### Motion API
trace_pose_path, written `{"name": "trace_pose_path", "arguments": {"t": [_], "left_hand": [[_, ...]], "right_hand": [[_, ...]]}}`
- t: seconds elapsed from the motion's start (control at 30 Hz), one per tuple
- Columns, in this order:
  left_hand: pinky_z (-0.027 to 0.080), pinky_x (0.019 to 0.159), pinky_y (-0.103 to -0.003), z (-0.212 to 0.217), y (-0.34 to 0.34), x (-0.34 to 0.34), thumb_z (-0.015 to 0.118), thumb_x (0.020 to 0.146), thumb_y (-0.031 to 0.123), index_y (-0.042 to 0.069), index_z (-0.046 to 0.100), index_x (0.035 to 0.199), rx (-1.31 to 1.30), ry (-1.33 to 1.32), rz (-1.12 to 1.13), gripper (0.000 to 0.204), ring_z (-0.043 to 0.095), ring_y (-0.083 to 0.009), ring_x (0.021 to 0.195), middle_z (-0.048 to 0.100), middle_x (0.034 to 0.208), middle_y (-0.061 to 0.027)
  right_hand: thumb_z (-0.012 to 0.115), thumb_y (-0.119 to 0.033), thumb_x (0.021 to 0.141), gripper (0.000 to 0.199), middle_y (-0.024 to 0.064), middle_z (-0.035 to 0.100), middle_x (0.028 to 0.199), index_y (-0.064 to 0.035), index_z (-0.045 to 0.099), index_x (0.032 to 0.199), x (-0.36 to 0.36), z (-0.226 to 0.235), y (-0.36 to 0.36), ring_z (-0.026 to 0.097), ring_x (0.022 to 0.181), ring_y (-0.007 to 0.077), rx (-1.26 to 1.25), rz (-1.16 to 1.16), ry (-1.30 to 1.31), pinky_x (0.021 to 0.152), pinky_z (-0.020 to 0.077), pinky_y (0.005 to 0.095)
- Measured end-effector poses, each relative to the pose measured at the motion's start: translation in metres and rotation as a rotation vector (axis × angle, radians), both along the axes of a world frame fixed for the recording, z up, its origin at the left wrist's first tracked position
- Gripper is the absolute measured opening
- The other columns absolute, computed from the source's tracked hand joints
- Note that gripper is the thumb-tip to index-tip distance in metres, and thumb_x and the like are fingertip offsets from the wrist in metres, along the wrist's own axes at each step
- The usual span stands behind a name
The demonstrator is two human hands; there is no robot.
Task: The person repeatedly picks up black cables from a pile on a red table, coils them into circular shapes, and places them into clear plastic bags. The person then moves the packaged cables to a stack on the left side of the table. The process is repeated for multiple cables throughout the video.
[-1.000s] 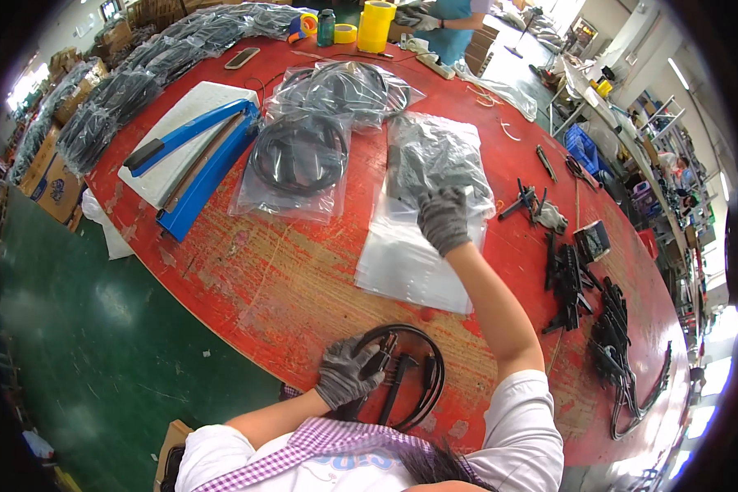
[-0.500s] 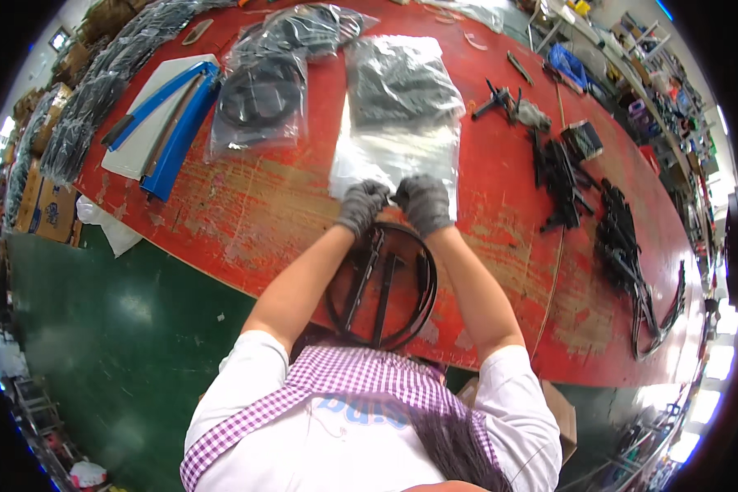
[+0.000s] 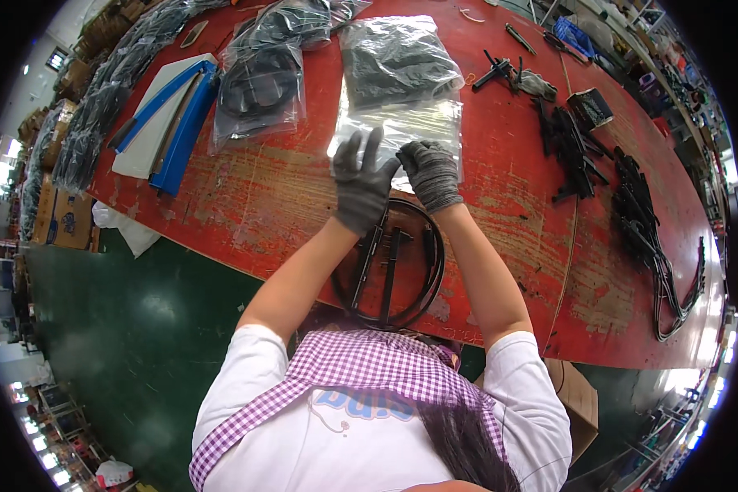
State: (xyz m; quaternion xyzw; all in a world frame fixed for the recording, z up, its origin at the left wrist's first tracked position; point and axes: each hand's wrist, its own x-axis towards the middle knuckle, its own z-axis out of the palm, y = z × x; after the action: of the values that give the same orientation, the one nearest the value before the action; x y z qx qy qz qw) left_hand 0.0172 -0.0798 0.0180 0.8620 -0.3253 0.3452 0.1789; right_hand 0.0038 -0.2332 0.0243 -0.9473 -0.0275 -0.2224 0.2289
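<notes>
Both my hands wear grey gloves and are at the near end of a stack of clear plastic bags [image 3: 369, 123] on the red table. My left hand [image 3: 361, 187] is open, its fingers spread upward over the bags and its thumb reaching toward the right hand's fingertips. Fingers curled, my right hand [image 3: 431, 175] closes on the near edge of a bag; the pinch itself is partly hidden. A bagged dark bundle [image 3: 398, 61] lies on the far part of the stack. Just below my hands, between my forearms, lies a coil of black cable [image 3: 436, 283] with thin black bars [image 3: 389, 279] inside it.
A blue-and-white paper cutter [image 3: 176, 131] stands at the left, beside bagged black coils [image 3: 258, 90]. Black metal parts [image 3: 570, 152] and long black cables [image 3: 660, 283] lie at the right on the red table [image 3: 500, 254]. Cardboard boxes [image 3: 66, 217] stand beyond the left edge.
My left hand has lifted its fingers from the bag edge and spread them. The right hand remains curled at the bags. The view has shifted slightly.
</notes>
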Motion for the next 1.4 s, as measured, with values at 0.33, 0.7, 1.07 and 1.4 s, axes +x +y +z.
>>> {"name": "trace_pose_path", "arguments": {"t": [0.33, 0.7, 1.07, 1.4], "left_hand": [[0.045, 0.063, -0.035, 0.000, 0.026, 0.059, 0.047, 0.084, 0.024, 0.018, 0.064, 0.091, 0.565, 0.081, 0.021, 0.019, 0.057, -0.0208, 0.084, 0.058, 0.087, -0.0052], [0.045, 0.055, -0.036, -0.054, 0.044, 0.036, 0.044, 0.082, 0.018, 0.011, 0.038, 0.127, 0.824, 0.459, -0.195, 0.045, 0.057, -0.0224, 0.071, 0.058, 0.082, -0.0116], [0.047, 0.050, -0.030, -0.033, 0.170, -0.153, 0.054, 0.083, 0.018, 0.006, 0.049, 0.119, 0.524, 0.486, -0.352, 0.038, 0.060, -0.0224, 0.061, 0.062, 0.086, -0.0144], [0.040, 0.044, -0.024, 0.181, 0.197, -0.083, 0.050, 0.082, 0.003, -0.001, 0.060, 0.095, -0.560, 1.208, -0.642, 0.017, 0.049, -0.0085, 0.047, 0.054, 0.060, -0.0015]], "right_hand": [[0.051, -0.018, 0.079, 0.029, 0.0092, 0.058, 0.106, -0.0186, 0.060, 0.107, -0.042, -0.016, -0.045, 0.053, 0.096, 0.0265, -0.643, -0.092, 0.242, 0.078, 0.0431, 0.0377], [0.053, -0.007, 0.073, 0.073, 0.0097, 0.055, 0.062, -0.0171, 0.023, 0.138, -0.133, -0.078, -0.046, 0.057, 0.057, 0.0272, -0.304, -0.072, 0.269, 0.051, 0.0445, 0.0418], [0.055, -0.016, 0.076, 0.048, 0.0080, 0.057, 0.060, -0.0172, 0.049, 0.124, -0.267, -0.054, 0.024, 0.057, 0.056, 0.0218, 0.021, 0.404, 0.476, 0.051, 0.0455, 0.0330], [0.057, -0.002, 0.066, 0.023, 0.0041, 0.053, 0.055, -0.0052, 0.067, 0.086, -0.164, 0.185, -0.007, 0.050, 0.044, 0.0185, 0.234, 0.339, -0.167, 0.045, 0.0392, 0.0283]]}}
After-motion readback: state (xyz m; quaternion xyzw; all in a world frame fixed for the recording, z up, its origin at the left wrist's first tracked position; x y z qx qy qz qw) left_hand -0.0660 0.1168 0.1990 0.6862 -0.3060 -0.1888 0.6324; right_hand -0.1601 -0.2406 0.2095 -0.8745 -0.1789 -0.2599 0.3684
